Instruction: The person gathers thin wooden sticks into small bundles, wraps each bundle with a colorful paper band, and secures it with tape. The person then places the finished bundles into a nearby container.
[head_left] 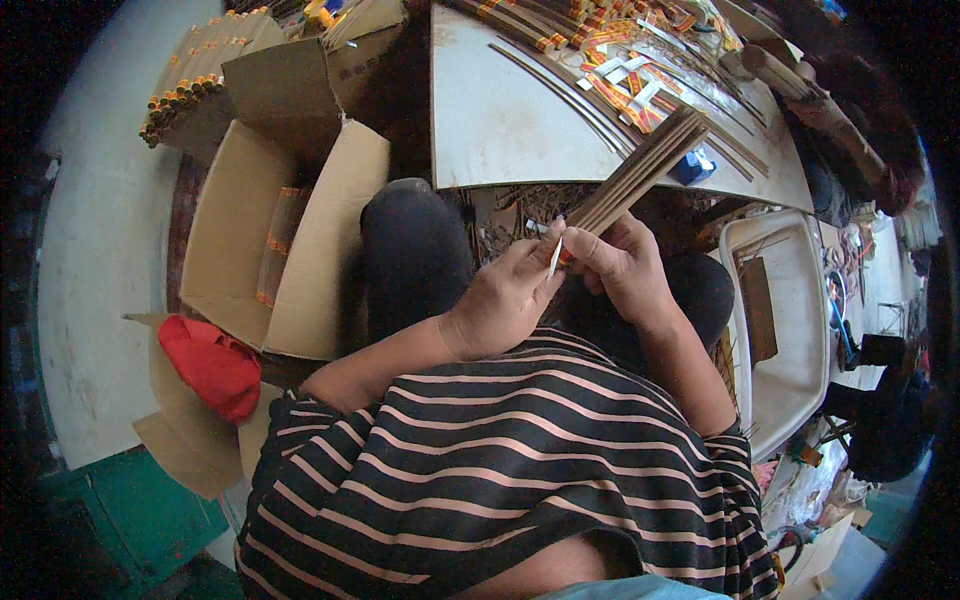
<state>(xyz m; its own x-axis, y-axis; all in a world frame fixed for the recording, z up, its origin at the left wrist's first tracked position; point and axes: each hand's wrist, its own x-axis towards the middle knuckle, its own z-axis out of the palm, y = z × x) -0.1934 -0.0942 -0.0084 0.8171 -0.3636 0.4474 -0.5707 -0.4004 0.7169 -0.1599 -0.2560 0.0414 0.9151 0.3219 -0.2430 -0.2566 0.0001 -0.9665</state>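
Note:
A bundle of brown incense sticks (648, 165) slants up and to the right from my hands, over the table's near edge. My right hand (628, 268) is closed round its lower end, thumb on top. My left hand (503, 298) meets it there, its fingers pinched at a thin white paper strip (555, 262). A bit of red and yellow band shows between the hands; the rest of it is hidden by the fingers.
On the white table (480, 120) lie loose sticks, red-yellow paper bands (640, 95) and a small blue item (693, 168). An open cardboard box (235, 230) holding bundles stands left, a red cloth (212, 368) below it. A white tub (795, 370) is at right. Another person's arm (820, 110) reaches in.

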